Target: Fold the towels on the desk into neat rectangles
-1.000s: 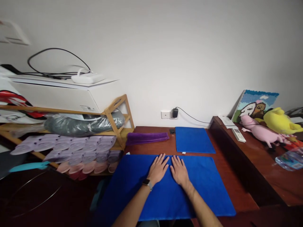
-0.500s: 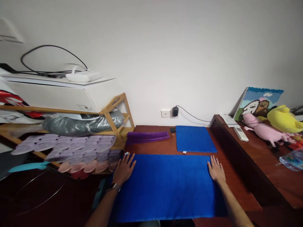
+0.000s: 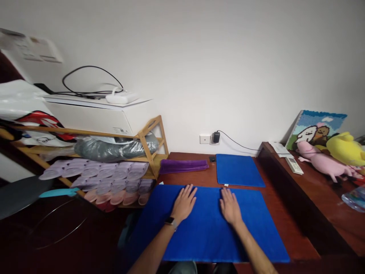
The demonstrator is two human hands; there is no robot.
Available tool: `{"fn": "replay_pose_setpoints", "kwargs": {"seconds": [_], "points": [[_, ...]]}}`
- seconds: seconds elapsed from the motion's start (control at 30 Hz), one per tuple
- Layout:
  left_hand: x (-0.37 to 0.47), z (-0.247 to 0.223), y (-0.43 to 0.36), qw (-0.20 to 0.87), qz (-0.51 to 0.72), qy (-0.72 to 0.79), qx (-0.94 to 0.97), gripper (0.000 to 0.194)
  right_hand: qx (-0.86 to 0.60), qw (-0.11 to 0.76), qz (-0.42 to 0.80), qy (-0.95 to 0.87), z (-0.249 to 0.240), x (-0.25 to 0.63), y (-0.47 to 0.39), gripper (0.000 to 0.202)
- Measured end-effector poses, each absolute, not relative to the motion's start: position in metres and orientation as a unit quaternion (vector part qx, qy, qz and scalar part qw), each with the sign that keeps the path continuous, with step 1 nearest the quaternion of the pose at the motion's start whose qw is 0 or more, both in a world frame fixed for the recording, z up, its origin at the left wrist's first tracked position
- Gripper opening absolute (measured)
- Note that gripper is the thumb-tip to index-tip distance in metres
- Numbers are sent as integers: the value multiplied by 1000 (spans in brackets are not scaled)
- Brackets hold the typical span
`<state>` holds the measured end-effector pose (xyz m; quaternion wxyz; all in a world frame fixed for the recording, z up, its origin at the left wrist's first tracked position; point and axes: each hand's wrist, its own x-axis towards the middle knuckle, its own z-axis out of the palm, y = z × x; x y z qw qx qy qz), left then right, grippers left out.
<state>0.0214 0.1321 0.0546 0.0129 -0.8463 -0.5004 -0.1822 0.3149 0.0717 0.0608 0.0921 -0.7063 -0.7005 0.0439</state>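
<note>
A large blue cloth (image 3: 205, 236) lies spread flat over the front of the reddish-brown table (image 3: 285, 220). My left hand (image 3: 184, 203), with a watch on its wrist, rests palm down near the cloth's back edge, left of the middle. To its right, my right hand (image 3: 230, 207) also lies flat on the cloth. Both hands hold nothing, and a gap of blue cloth separates them. Behind the big cloth are a smaller blue cloth (image 3: 239, 170) on the right and a narrow folded purple cloth (image 3: 184, 166) on the left.
A wooden rack (image 3: 162, 140) on the left holds purple and pink slippers (image 3: 108, 171) and a white box (image 3: 97, 116). On the right surface are a remote (image 3: 294, 166), a pink plush toy (image 3: 322, 160) and a yellow one (image 3: 345, 148). A black plug (image 3: 216, 137) sits in the wall socket.
Both hands have moved inward from the cloth's left and right back corners towards its middle. The view has swung a little to the left.
</note>
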Motion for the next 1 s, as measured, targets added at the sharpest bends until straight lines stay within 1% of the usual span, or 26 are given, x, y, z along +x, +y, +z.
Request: {"fn": "replay_pose_setpoints", "kwargs": {"seconds": [0.07,0.13,0.23,0.37,0.47,0.67,0.8,0.87,0.93,1.0], "points": [[53,52,128,-13,-171,-490,-855,53,-653,100,69,-748,57,274,75,66],[55,48,131,-29,-156,-511,-845,53,-644,92,86,-755,54,271,76,66],[1,40,142,-16,-147,-574,-805,55,-709,60,89,-697,47,338,74,69],[-92,30,157,55,-153,-632,-758,64,-818,26,75,-569,33,461,63,74],[-116,27,160,80,-156,-632,-755,66,-835,23,68,-546,24,501,55,77],[-102,35,155,84,-137,-641,-750,64,-834,14,59,-548,24,493,54,78],[-107,42,157,64,-132,-650,-746,64,-840,-14,70,-538,39,491,56,75],[-99,47,158,58,-133,-634,-760,62,-840,-19,58,-540,49,476,60,73],[-71,51,155,49,-140,-599,-787,59,-819,9,34,-573,58,439,64,70],[-25,53,147,25,-151,-550,-821,57,-766,57,31,-639,64,382,70,67]]}}
